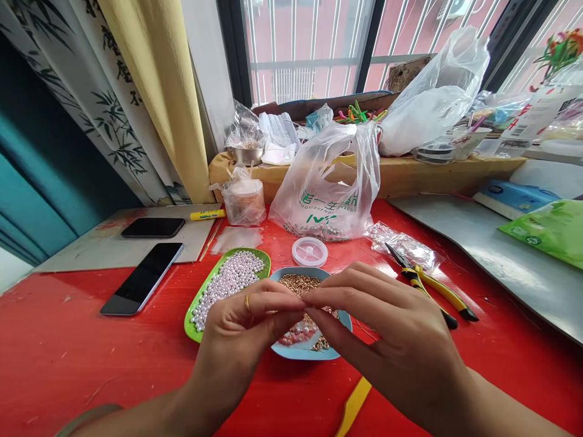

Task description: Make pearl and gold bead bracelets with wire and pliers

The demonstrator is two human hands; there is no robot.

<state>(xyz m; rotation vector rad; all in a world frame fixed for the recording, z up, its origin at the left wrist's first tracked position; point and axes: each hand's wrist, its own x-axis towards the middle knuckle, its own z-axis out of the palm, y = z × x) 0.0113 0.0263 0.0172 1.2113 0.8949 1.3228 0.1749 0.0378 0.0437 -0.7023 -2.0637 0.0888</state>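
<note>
My left hand (248,325) and my right hand (392,328) meet fingertip to fingertip above a blue tray (314,353). Both are closed in a pinch, and whatever lies between the fingertips is too small or hidden to name. A gold ring circles one finger of the left hand. In the blue tray are small gold beads (296,283), some pink beads (296,335) and a few gold rings, partly covered by my fingers. Left of it, a green tray (188,321) holds many pale pearl beads (232,282).
Yellow-handled pliers (428,285) lie at right, near a clear plastic bag (405,243). Behind the trays are a round clear lid (310,252) and a white plastic bag (328,188). Two phones (143,279) lie at left. A yellow strip (354,406) is near the front.
</note>
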